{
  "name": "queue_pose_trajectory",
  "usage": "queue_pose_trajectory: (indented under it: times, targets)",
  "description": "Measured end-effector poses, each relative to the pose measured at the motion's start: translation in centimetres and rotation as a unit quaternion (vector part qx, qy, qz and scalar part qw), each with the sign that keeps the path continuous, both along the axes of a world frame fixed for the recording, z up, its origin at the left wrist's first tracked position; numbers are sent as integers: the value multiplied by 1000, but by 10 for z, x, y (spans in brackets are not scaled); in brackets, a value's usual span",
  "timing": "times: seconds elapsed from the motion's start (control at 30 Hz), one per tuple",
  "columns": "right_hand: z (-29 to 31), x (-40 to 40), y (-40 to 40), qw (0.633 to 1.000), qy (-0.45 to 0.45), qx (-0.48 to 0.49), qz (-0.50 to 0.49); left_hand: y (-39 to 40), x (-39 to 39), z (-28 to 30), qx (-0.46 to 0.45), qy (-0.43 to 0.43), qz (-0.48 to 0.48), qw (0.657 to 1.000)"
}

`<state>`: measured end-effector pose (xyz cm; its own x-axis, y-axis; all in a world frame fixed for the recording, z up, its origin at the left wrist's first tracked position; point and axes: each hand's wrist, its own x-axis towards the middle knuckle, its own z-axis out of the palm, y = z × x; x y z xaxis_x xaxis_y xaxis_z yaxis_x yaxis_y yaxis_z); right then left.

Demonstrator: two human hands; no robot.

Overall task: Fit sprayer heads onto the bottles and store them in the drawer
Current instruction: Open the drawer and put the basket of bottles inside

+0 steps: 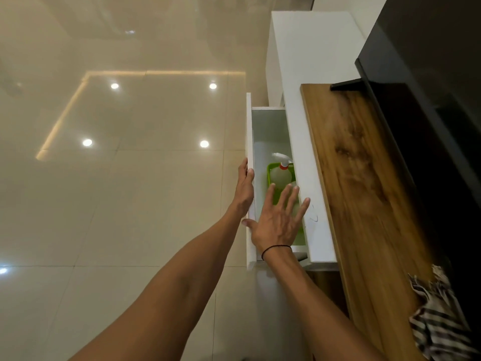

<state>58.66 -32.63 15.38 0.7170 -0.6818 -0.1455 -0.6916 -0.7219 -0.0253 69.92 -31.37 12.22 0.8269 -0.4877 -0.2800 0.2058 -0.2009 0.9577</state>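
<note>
The white drawer [250,142] stands partly pulled out from the white cabinet. Inside it lies a green tray [270,169] holding a translucent bottle [279,178] with a white sprayer head [281,157] and a red collar. My left hand [244,188] rests flat against the outer face of the drawer front, thumb over its top edge. My right hand [278,220] hovers over the drawer with fingers spread, holding nothing, and hides the near part of the tray.
A wooden counter top [359,178] runs along the right of the drawer, with a dark screen [416,87] on it and a striped cloth [437,316] at its near end. Glossy beige floor tiles [130,178] spread to the left.
</note>
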Motion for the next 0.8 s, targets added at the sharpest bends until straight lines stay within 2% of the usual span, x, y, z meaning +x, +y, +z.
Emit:
queue_pose_trajectory:
  times: [0.37,0.8]
  targets:
    - [-3,-31,-30,997,10,-42,-60,-38,-31,3,-1,3,-20,1000]
    - [4,-57,-49,996,15,-46,-73,-66,-59,1,-10,23,-50,998]
